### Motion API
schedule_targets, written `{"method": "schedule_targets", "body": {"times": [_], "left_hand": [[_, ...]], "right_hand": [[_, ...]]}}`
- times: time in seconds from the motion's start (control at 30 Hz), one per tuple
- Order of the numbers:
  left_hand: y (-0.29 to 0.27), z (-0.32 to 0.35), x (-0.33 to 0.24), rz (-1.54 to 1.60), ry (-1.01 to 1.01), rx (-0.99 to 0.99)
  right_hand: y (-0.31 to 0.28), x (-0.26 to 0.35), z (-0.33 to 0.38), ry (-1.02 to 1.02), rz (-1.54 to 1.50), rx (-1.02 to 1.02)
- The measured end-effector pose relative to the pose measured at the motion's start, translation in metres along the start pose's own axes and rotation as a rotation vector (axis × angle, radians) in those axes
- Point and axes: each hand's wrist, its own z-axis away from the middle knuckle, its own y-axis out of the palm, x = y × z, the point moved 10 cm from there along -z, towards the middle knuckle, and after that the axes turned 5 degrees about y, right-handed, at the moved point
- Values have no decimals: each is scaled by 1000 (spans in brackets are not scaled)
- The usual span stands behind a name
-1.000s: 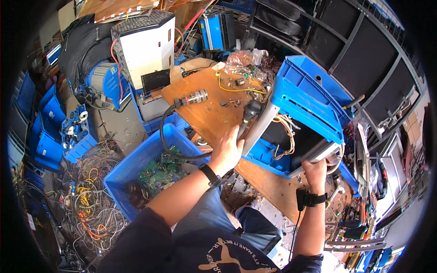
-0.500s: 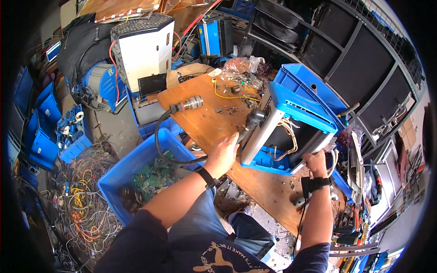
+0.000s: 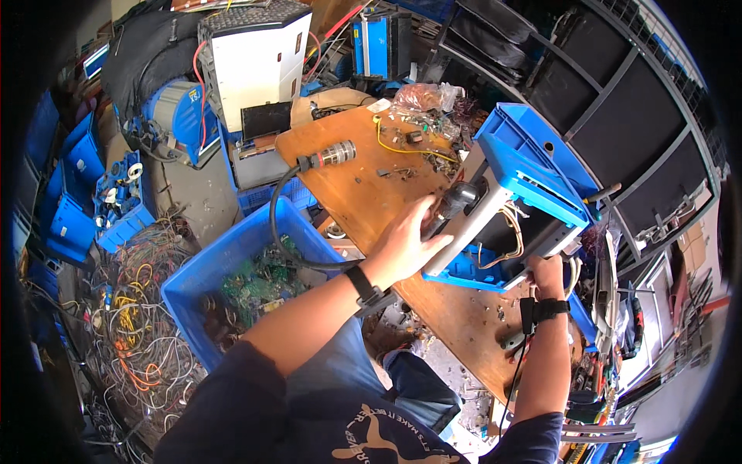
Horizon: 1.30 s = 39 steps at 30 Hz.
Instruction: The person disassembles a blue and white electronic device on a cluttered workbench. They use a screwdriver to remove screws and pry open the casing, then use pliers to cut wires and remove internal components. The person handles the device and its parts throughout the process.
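On the wooden table stands a blue and silver-grey housing (image 3: 533, 179), tilted, with pale wires (image 3: 510, 240) showing inside its open side. My left hand (image 3: 402, 243) is curled around a black connector (image 3: 456, 203) on the housing's left side, fingers behind and thumb below. A thick black cable (image 3: 277, 224) passes under my left forearm; its far end, a metal-tipped plug (image 3: 336, 154), lies on the tabletop. My right hand (image 3: 547, 274) is closed on the housing's lower right edge; its fingertips are partly hidden.
Left of the wooden table (image 3: 340, 205) stands a blue bin (image 3: 185, 282) of green circuit boards. Tangled cables (image 3: 139, 340) cover the floor at left. Metal scraps and a yellow wire (image 3: 402, 150) lie on the table. Behind the housing is a blue crate (image 3: 533, 131). A black-panelled frame (image 3: 618, 116) leans beyond.
My left hand has moved up and right, from the cable onto the black connector. My right hand still grips the housing, lower on its edge. The whole view has shifted slightly.
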Motion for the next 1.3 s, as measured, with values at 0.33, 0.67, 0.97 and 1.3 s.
{"method": "schedule_targets", "body": {"times": [0.33, 0.67, 0.97, 1.3], "left_hand": [[-5, -48, -30, 92, 175, 76], [5, -87, -34, -162, 100, 303], [7, -84, -37, -177, 106, 368], [9, -90, -30, -121, 53, 391]], "right_hand": [[3, 0, -6, 70, 54, 68], [-3, -5, -30, 142, 100, 89], [1, -7, -28, 161, 69, 164], [1, 9, -30, 129, 96, 127]]}}
